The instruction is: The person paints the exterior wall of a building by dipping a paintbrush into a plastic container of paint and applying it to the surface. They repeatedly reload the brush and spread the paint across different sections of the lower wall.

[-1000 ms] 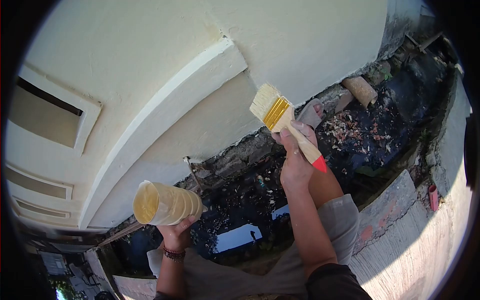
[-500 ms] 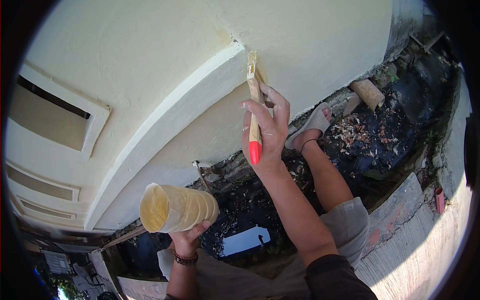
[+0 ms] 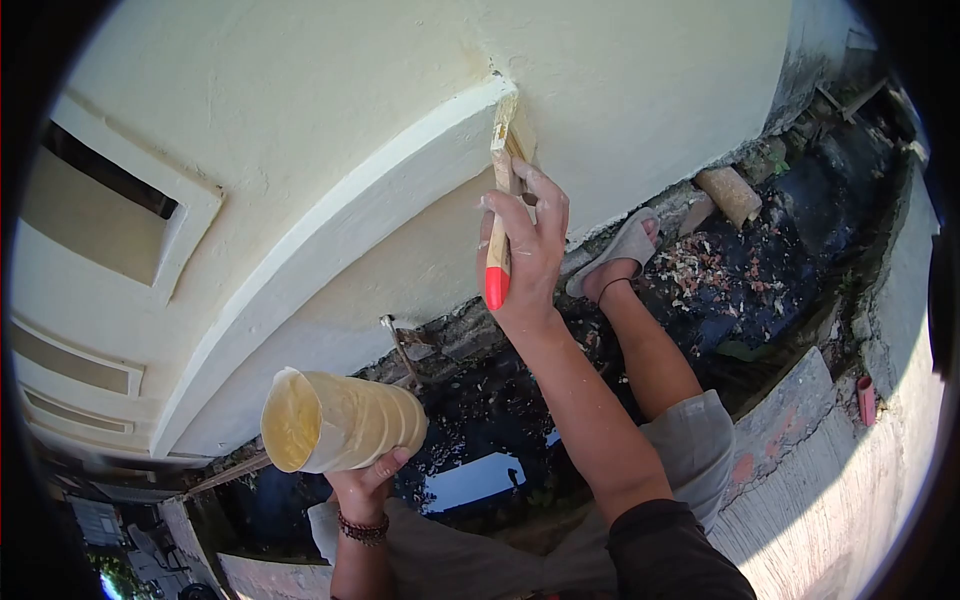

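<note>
A paintbrush (image 3: pixel 499 225) with a red-tipped wooden handle is gripped in my right hand (image 3: pixel 533 240), its bristles against the cream wall (image 3: pixel 620 90) at the upper end of a raised curved band (image 3: pixel 330 220). Whitish paint spots mark the fingers. Lower left, my left hand (image 3: pixel 365 482) holds a ribbed, pale yellow container (image 3: pixel 370 420) from below. The container is tilted, its open mouth facing left, with yellowish paint coating the inside. A beaded bracelet circles my left wrist.
Dark water with floating debris (image 3: pixel 715 270) fills a ditch along the wall's base. My sandaled foot (image 3: pixel 625 255) stands at its edge. A broken pipe (image 3: pixel 730 196) lies upper right, a small red tube (image 3: pixel 866 400) far right. A thin pipe (image 3: pixel 400 345) juts from the wall.
The brush and my right hand have shifted slightly left, with the bristles now at the end of the band. The container in my left hand has also moved slightly left in view.
</note>
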Tool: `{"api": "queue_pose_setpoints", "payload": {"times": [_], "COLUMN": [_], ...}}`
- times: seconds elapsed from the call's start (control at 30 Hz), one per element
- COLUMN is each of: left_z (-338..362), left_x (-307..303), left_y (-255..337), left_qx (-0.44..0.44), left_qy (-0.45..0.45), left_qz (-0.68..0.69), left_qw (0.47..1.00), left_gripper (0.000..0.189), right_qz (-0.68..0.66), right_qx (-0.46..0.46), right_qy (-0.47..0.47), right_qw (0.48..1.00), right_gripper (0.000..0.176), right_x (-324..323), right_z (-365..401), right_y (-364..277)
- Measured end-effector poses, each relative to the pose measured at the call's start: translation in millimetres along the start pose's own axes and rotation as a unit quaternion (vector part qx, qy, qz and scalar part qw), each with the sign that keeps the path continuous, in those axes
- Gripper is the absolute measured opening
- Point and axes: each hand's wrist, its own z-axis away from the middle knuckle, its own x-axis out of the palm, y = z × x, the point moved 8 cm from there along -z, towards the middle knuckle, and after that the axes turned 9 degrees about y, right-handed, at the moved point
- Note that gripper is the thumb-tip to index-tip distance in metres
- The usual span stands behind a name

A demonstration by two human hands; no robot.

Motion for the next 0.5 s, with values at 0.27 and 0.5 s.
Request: {"api": "queue_pose_setpoints", "payload": {"times": [0.27,0.5], "left_z": [0,0], "left_x": [-4,3], "left_y": [0,4], "left_qx": [0.005,0.014], "left_qy": [-0.001,-0.009], "left_qz": [0.023,0.045], "left_qw": [1.0,0.999], "left_gripper": [0.085,0.087], "right_qz": [0.049,-0.004], "right_qx": [0.027,-0.071], "right_qy": [0.048,-0.044], "right_qw": [0.997,0.997], "right_gripper": [0.035,0.03], "right_x": [-14,-2], "right_z": [-7,11], "right_y": [4,-30]}}
